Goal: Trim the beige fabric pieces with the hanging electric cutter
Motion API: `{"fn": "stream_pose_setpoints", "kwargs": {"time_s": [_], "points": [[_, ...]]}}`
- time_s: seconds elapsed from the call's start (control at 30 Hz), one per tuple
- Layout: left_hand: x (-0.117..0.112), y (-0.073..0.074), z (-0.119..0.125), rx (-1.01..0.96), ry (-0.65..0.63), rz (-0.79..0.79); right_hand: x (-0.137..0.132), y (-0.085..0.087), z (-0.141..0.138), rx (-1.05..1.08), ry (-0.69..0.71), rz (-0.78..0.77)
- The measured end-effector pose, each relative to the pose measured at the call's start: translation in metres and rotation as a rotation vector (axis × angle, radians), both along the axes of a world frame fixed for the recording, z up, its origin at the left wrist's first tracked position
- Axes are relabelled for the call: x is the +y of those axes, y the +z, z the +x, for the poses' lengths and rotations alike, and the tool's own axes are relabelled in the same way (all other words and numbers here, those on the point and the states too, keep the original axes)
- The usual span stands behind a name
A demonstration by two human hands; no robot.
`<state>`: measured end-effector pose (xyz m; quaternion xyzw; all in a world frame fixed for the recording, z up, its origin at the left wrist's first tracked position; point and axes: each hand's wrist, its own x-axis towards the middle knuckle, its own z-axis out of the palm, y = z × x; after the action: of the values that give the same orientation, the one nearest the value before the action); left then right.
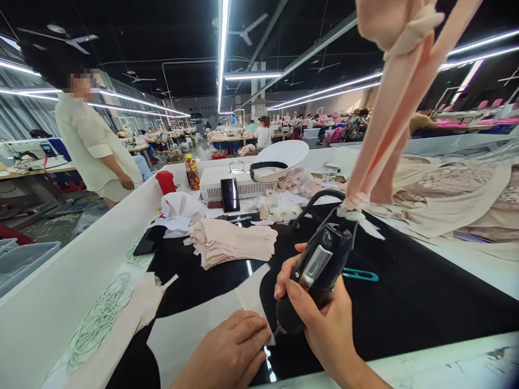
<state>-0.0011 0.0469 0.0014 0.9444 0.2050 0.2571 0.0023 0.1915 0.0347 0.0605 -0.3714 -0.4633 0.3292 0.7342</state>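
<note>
My right hand (324, 324) is wrapped round a black handheld power tool (306, 294) with a metal plate on its side. The tool's lower tip points down at the edge of a white sheet-like piece (194, 329); whether it touches is unclear. A knotted pink fabric strip (377, 146) hangs from above, tied near the tool's top. My left hand (233, 346) lies flat on the white piece near its right edge, fingers stretched out beside a narrow pale strip (247, 300). Right of the tool lies a pair of teal thread snips (360, 275), partly hidden.
Behind the hands is a stack of beige fabric pieces (235, 240). Pale green cord (101, 313) lies coiled at left. A phone (230, 194) leans against a white box (214, 181). Beige fabric (458, 200) is heaped at right. A person (97, 140) stands beyond the left wall.
</note>
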Motion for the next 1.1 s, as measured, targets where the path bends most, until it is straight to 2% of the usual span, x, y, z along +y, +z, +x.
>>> {"fn": "stream_pose_setpoints", "kwargs": {"time_s": [0.23, 0.57, 0.87, 1.1], "points": [[0.000, -0.001, -0.001, 0.001, -0.003, -0.014, -0.001, -0.003, -0.004, 0.063, 0.051, 0.026], [0.000, -0.001, 0.001, -0.001, -0.008, 0.002, 0.001, 0.000, -0.003, 0.009, 0.020, -0.011], [0.004, 0.001, -0.006, -0.009, 0.010, 0.088, 0.003, 0.002, 0.005, 0.055, 0.026, -0.031], [0.016, -0.016, -0.008, -0.016, -0.084, 0.180, 0.010, 0.001, 0.013, -0.004, -0.006, -0.071]]}}
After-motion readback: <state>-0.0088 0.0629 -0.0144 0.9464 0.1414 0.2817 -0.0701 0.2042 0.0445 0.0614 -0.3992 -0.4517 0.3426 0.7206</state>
